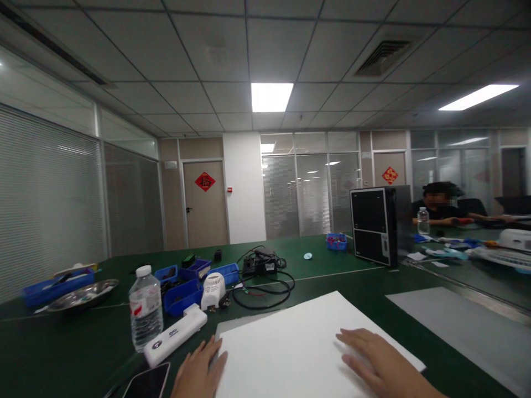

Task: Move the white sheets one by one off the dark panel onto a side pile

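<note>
A large white sheet [290, 342] lies on the green table in front of me, over a grey sheet [232, 321] whose edge shows at its upper left. My left hand [201, 367] is at the white sheet's left edge, fingers stretched out and holding nothing. Over the sheet's right part is my right hand [375, 359], its fingers apart and pointing left; whether it touches the surface I cannot tell. Close to my left hand are a phone [147, 382] with a dark screen, cut off by the frame, and a long white device [176, 334].
A water bottle [146, 309] stands left, near blue bins [182, 297], a white device [213, 290] and black cables [265, 301]. Farther left is a metal plate [83, 296]. A computer tower [373, 226] stands at the back right; beyond it sits a person [440, 207]. Another grey sheet [460, 331] lies right.
</note>
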Motion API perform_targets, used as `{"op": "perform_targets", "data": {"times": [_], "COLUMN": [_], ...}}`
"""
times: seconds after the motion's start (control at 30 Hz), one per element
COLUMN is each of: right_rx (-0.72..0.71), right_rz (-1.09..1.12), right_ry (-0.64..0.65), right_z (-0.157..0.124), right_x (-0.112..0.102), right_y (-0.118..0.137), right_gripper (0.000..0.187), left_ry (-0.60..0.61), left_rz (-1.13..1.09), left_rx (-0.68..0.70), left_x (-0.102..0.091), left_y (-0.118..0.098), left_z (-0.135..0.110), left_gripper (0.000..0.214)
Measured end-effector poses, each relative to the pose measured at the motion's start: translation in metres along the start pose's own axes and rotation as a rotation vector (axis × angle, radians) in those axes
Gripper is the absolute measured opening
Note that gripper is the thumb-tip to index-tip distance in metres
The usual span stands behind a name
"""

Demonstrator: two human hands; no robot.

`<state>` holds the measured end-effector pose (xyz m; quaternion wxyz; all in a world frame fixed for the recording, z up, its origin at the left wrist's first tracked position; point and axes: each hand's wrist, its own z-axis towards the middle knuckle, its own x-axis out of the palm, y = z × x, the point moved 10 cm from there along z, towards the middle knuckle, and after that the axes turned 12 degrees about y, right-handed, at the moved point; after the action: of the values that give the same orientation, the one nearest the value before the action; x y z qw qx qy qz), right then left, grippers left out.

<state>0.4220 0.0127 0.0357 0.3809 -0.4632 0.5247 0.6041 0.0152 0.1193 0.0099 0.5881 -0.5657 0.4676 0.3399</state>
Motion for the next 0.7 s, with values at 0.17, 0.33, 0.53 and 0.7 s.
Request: {"op": "perform_targets", "data": {"times": [0.17, 0.33, 0.53, 0.7], "right_rx": [0.087, 0.034, -0.005, 0.407], "right_rz": [-0.081, -0.072, -0.090, -0.211], "right_ry": [0.151, 0.186, 0.088, -0.191], "right_z": [-0.002, -0.006, 0.002, -0.001], "right_x": [0.011, 0.009, -0.004, -0.041], "right_y": [0.005, 0.019, 0.013, -0.115], "right_gripper": [0.064, 0.067, 0.058, 0.065], "left_ry": [-0.016, -0.033, 0.019, 0.034], "left_rz": [-0.003, 0.025, 0.094, 0.124], "left_rx": [-0.022, -0.030, -0.048, -0.039], "left_x": [-0.004, -0.002, 0.004, 0.003], "left_y": [-0.004, -0.002, -0.001, -0.005], "left_z": [-0.003, -0.002, 0.000, -0.001], "left_gripper": [0.065, 0.064, 0.063, 0.061]}}
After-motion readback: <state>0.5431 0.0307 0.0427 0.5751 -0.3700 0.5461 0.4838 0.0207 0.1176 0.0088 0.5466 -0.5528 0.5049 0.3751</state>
